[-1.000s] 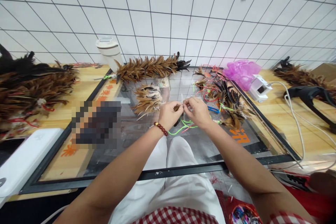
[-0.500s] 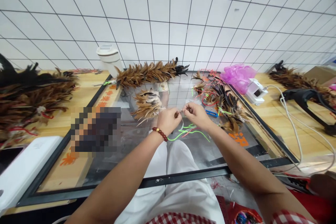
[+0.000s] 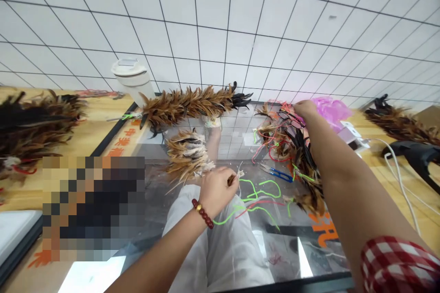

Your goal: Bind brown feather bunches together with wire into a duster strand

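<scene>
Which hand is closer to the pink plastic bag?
Right. The right hand is at the left edge of the pink plastic bag; the left hand is well to its left and lower in view.

Left hand (image 3: 218, 188) noted above the glass tabletop (image 3: 237, 149), fingers curled, a small white tuft (image 3: 240, 174) at their tips; grip on it undetermined. Right hand (image 3: 305, 108) extends to the red cords (image 3: 290, 113) near a pink plastic bag (image 3: 332, 112); contact undetermined. Blue-handled snips (image 3: 280, 174) lie between both hands. Loose green cords (image 3: 256, 192) observed right of the left hand, a brown feather bundle (image 3: 185, 155) just beside it.
</scene>
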The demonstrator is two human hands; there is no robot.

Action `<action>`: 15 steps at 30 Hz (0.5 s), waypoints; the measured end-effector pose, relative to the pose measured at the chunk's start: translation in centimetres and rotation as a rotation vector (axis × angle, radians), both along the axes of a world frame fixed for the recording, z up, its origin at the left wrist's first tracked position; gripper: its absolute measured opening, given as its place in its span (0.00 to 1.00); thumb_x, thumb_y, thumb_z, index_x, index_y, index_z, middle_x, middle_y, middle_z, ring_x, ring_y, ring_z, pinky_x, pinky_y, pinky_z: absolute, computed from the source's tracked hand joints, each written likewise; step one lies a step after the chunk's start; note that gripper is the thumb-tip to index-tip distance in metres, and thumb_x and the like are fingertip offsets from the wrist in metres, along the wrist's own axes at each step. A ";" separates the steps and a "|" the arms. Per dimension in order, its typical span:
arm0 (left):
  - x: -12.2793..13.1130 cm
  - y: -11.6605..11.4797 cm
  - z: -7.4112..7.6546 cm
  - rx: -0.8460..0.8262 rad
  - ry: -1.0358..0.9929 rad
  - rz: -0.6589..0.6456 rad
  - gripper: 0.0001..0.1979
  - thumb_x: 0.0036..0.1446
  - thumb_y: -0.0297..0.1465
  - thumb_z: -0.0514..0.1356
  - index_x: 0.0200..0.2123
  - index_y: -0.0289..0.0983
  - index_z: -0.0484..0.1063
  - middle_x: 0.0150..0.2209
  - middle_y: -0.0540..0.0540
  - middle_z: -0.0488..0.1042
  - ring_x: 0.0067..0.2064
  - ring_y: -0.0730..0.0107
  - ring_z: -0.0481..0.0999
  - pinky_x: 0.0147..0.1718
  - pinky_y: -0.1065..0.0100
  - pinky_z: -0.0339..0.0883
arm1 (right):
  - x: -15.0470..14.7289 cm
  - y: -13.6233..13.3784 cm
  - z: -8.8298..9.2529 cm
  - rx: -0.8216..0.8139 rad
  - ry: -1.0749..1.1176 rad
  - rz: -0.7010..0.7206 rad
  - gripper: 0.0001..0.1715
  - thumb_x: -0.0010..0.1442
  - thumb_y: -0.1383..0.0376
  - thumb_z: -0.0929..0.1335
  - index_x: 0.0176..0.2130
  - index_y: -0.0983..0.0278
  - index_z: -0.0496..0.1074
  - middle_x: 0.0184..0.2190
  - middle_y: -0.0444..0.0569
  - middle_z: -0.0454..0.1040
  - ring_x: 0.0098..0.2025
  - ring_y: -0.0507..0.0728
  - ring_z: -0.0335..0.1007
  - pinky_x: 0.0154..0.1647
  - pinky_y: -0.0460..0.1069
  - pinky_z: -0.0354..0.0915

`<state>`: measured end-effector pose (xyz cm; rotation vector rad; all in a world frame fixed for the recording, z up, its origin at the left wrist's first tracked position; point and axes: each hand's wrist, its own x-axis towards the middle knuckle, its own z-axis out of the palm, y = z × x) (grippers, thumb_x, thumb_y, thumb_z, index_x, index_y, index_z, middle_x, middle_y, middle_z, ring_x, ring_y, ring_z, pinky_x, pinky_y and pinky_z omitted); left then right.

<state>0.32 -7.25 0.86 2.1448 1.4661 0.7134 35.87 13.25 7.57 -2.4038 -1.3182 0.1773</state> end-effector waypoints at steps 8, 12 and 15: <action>0.1 -0.1 0.4 -0.087 -0.008 -0.001 0.09 0.55 0.30 0.55 0.25 0.40 0.73 0.26 0.49 0.73 0.30 0.70 0.70 0.30 0.68 0.55 | -1.4 5.6 -2.1 -0.072 0.067 -0.045 0.10 0.50 0.69 0.71 0.28 0.78 0.76 0.33 0.69 0.75 0.39 0.60 0.72 0.34 0.51 0.61; 0.1 -0.1 0.5 -0.077 0.003 0.006 0.09 0.55 0.30 0.55 0.26 0.40 0.73 0.27 0.48 0.73 0.30 0.70 0.70 0.30 0.68 0.56 | -2.4 5.1 2.0 0.188 0.123 0.052 0.22 0.58 0.68 0.66 0.44 0.89 0.71 0.41 0.78 0.72 0.41 0.56 0.72 0.32 0.50 0.59; 0.1 -0.1 0.2 -0.050 -0.001 0.005 0.09 0.55 0.30 0.55 0.26 0.40 0.74 0.27 0.48 0.74 0.30 0.70 0.71 0.30 0.68 0.57 | -3.3 2.6 8.4 0.509 0.156 0.173 0.28 0.63 0.67 0.60 0.57 0.84 0.61 0.50 0.75 0.68 0.42 0.50 0.71 0.32 0.46 0.60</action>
